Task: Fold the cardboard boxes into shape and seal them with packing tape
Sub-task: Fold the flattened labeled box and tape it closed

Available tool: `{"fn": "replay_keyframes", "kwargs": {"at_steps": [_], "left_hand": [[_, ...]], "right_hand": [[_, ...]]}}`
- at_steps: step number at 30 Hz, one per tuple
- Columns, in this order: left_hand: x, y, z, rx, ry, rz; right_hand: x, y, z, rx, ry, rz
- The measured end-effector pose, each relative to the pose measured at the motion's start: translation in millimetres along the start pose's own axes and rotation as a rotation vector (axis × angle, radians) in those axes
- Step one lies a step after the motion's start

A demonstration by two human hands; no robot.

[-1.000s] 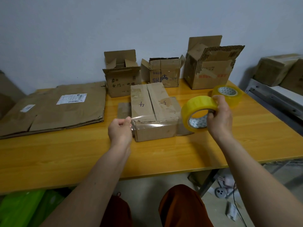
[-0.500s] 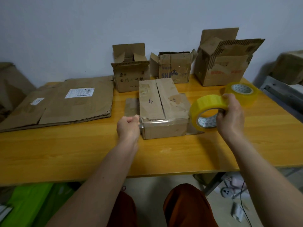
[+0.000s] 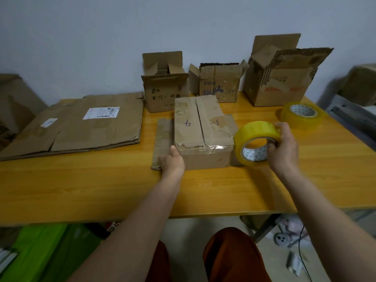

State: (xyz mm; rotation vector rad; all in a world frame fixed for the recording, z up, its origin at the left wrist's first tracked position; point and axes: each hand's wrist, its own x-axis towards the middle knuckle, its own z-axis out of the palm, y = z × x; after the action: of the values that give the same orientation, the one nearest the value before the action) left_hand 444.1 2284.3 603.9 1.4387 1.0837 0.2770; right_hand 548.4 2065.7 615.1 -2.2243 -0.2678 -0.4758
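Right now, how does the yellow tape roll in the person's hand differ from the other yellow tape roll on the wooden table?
The held yellow tape roll stands on edge, gripped by the right hand beside the closed cardboard box; the spare yellow tape roll lies flat on the wooden table, untouched. The held roll looks opaque bright yellow, the spare one paler and more see-through. Both have white patterned cores.

left fingers (image 3: 162, 159) hidden, right-edge boxes (image 3: 362, 84) blurred
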Motion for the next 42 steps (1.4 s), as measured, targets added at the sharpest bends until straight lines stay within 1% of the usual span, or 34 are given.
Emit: {"fn": "replay_keyframes", "kwargs": {"at_steps": [2,4,5,6,7,8,9,10,11,12,13,14,17,19,21,24,26,28,31,34,37,40,42], "left_hand": [[4.4,-0.9,0.4,-0.056,-0.016,-0.044],[2.4,2.6,-4.6,-0.131,0.019,-0.083],[0.3,4.0,-7.6,-0.164,0.084,-0.07],[-2.5,3.9,-10.6,-0.163,0.198,0.003],[-7.4,1.6,-13.8,-0.115,0.347,0.165],[-14.5,-2.1,-16.6,-0.043,0.47,0.422],[-21.5,-6.6,-16.9,0.057,0.511,0.739],[-26.7,-11.9,-14.8,0.189,0.447,1.015],[-30.8,-15.5,-12.1,0.346,0.312,1.186],[-34.9,-17.2,-9.6,0.507,0.156,1.249],[-37.3,-18.3,-8.5,0.652,0.034,1.241],[-36.7,-18.3,-8.4,0.762,-0.022,1.232],[-29.7,-20.2,-7.0,0.973,0.002,1.241],[-27.0,-22.6,-7.9,1.018,0.01,1.252],[-27.4,-24.8,-8.3,1.006,-0.016,1.274],[-29.9,-27.5,-5.8,0.942,-0.063,1.312],[-27.9,-24.5,-1.5,0.858,-0.097,1.312],[-24.0,-17.9,3.5,0.773,-0.155,1.282],[-16.7,-7.8,8.5,0.729,-0.226,1.274],[-6.2,0.1,6.7,0.787,-0.245,1.293],[1.2,11.5,9.6,0.839,-0.224,1.222],[1.4,23.5,24.9,0.989,-0.188,1.123],[2.5,29.2,29.8,1.101,-0.207,1.097]], "right_hand": [[-2.2,-0.5,-1.8,0.009,-0.006,0.004],[-4.7,-2.2,-3.0,0.018,-0.027,-0.001],[-6.6,-4.2,-2.7,0.025,-0.044,-0.009],[-9.3,-6.4,-1.3,0.033,-0.061,-0.016],[-13.0,-8.3,0.5,0.043,-0.074,-0.022],[-17.2,-9.9,2.6,0.057,-0.082,-0.024],[-21.0,-11.4,4.4,0.074,-0.088,-0.02],[-23.8,-12.9,6.0,0.093,-0.096,-0.012],[-25.6,-14.7,7.4,0.118,-0.114,-0.004],[-27.5,-17.1,8.3,0.157,-0.146,-0.005],[-29.2,-19.4,8.6,0.208,-0.189,-0.018],[-31.1,-22.0,8.3,0.265,-0.234,-0.039],[-38.0,-26.0,3.7,0.347,-0.372,-0.088],[-40.8,-25.2,-1.4,0.351,-0.49,-0.099],[-40.5,-22.1,-10.6,0.366,-0.601,-0.1],[-35.5,-18.7,-27.6,0.251,-0.691,-0.118],[-34.1,-17.6,-35.1,0.18,-0.721,-0.119],[-36.0,-17.6,-39.4,0.176,-0.735,-0.092],[-40.0,-17.3,-43.0,0.166,-0.729,-0.069],[-42.4,-20.4,-42.8,0.093,-0.735,-0.079],[-47.5,-30.2,-37.5,0.048,-0.742,-0.067],[-55.1,-38.4,-29.8,0.261,-0.757,-0.025],[-56.6,-40.4,-26.1,0.323,-0.762,-0.021]]}}
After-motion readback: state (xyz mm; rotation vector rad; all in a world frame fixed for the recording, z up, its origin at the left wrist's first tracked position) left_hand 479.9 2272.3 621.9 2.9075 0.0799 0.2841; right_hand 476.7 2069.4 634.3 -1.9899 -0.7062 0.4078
